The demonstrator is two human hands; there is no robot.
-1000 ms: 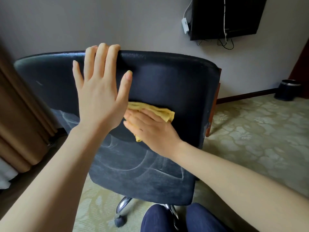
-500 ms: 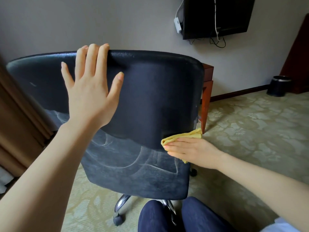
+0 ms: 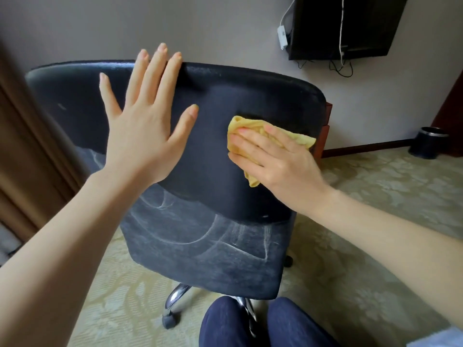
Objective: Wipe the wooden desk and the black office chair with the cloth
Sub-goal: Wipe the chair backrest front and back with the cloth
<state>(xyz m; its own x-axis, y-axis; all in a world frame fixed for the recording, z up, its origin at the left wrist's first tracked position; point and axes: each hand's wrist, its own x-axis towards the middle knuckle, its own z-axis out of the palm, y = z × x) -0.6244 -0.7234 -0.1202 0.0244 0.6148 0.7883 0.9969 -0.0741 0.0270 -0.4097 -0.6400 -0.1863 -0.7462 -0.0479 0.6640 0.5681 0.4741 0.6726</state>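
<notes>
The soft yellow cloth bunches easily under the flat right hand, low on the black chair back. Wheels may roll, so the left hand, fingers spread, presses near its top.

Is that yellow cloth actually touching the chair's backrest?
Touching. The head view shows the right hand pressing the yellow cloth flat against the black chair backrest, with no gap between them.

My right hand presses the yellow cloth flat against the back of the black office chair, fingers straight over it, while my left hand lies spread just beside, fingertips past the top edge.
</notes>
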